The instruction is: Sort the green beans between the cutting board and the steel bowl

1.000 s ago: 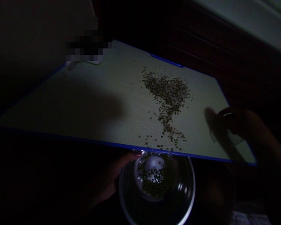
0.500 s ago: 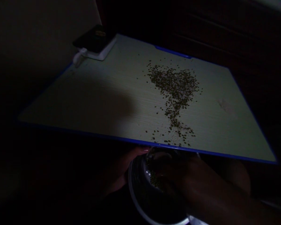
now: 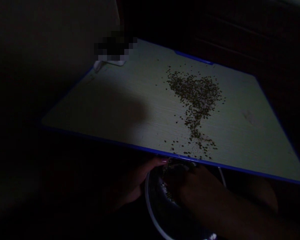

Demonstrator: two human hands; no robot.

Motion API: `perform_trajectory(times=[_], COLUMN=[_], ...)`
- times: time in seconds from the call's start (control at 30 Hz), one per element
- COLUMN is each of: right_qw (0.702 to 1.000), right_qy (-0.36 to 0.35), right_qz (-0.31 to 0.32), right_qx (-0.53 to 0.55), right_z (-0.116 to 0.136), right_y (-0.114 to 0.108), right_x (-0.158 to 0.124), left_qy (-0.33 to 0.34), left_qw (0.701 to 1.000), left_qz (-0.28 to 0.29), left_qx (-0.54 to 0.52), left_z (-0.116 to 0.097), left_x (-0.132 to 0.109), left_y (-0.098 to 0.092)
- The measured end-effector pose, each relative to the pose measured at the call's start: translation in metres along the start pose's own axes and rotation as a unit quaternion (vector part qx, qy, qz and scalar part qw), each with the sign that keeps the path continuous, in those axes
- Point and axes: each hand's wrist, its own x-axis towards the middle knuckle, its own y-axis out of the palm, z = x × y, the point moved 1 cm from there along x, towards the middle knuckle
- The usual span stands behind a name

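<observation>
A round metal bowl (image 3: 149, 204) with a pale rim is below the near edge of a pale board (image 3: 110, 123). My left hand (image 3: 142, 178) grips the bowl's left side, its thumb by the rim under the board's edge. My right hand (image 3: 193, 186) reaches down into the bowl from the right. Its fingers are lost in the dark there, next to some small grains (image 3: 170, 196). On the board lies a loose spread of small, dark, greenish-brown grains (image 3: 195, 91), trailing toward the near edge above the bowl.
The board has a blue border (image 3: 110, 141) and a blue handle strip (image 3: 193, 57) at its far side. A pixelated dark object with a white part (image 3: 117, 62) sits at its far left corner. A dark wooden front (image 3: 235, 36) stands behind. The light is very dim.
The whole view has shifted, so the board, bowl and hands appear farther right. My right hand is still inside the bowl, and my left hand stays on its side. The grains look the same.
</observation>
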Motion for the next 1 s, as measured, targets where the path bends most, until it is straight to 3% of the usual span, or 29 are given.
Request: perform_trajectory(times=[0.27,0.4,0.5,0.7,0.87,0.93,0.97,1.0], right_qw=[0.998,0.994,0.994,0.987,0.959,0.937,0.920,0.886], right_qy=[0.017,0.035,0.053,0.079,0.145,0.214,0.268,0.353], right_qz=[0.063,0.099,0.092,-0.012,-0.118,-0.150,-0.187,-0.250], right_qx=[-0.021,-0.005,0.025,0.140,0.213,0.234,0.217,0.166], right_z=[0.003,0.004,0.000,-0.006,-0.023,-0.048,-0.065,-0.084], right_y=[0.005,0.011,0.009,-0.008,-0.052,-0.075,-0.086,-0.096], right_x=[0.003,0.003,0.003,-0.014,-0.056,-0.079,-0.092,-0.105], left_qy=[-0.020,-0.024,-0.025,0.001,-0.006,0.006,-0.006,0.002], left_qw=[1.000,1.000,1.000,1.000,1.000,0.999,0.998,0.999], left_qz=[0.024,0.009,0.001,0.030,0.007,-0.007,0.016,-0.006], left_qx=[-0.005,0.016,0.019,0.000,0.029,0.049,0.057,0.041], left_z=[0.000,0.000,0.001,0.002,-0.002,-0.006,-0.007,-0.009], left_x=[0.004,0.002,0.003,0.004,-0.001,-0.005,-0.007,-0.009], left_y=[-0.001,-0.002,-0.003,-0.002,0.000,0.003,0.005,0.006])
